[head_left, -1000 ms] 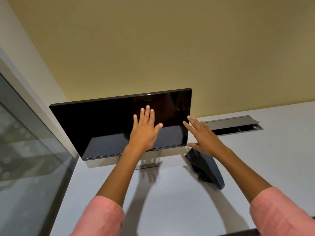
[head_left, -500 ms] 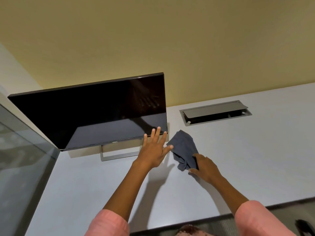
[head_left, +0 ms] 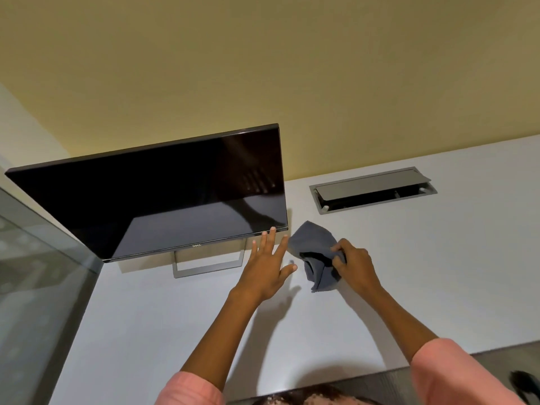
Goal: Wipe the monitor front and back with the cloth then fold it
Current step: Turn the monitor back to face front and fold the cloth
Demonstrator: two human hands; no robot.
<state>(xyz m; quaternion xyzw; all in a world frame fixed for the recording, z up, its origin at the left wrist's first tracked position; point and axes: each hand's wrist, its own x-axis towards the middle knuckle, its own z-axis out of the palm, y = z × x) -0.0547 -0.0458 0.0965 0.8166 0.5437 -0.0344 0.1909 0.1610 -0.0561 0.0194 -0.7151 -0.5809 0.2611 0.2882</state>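
A black monitor [head_left: 152,194] stands on a grey open-frame stand [head_left: 209,266] at the left of the white desk [head_left: 438,287], its dark screen facing me. A crumpled grey cloth [head_left: 314,249] lies on the desk just right of the monitor's lower right corner. My right hand [head_left: 355,266] grips the cloth's right side with curled fingers. My left hand [head_left: 267,266] hovers with fingers spread, its fingertips near the monitor's bottom right edge, left of the cloth.
A metal cable hatch [head_left: 372,190] with its lid raised is set into the desk at the back right. A yellow wall [head_left: 292,68] rises behind the desk. A glass partition [head_left: 35,273] borders the left side. The desk's front edge runs near my sleeves.
My right hand has closed on the cloth and bunched it up. My left hand came off the screen and dropped to the monitor's lower right corner. The view shifted right.
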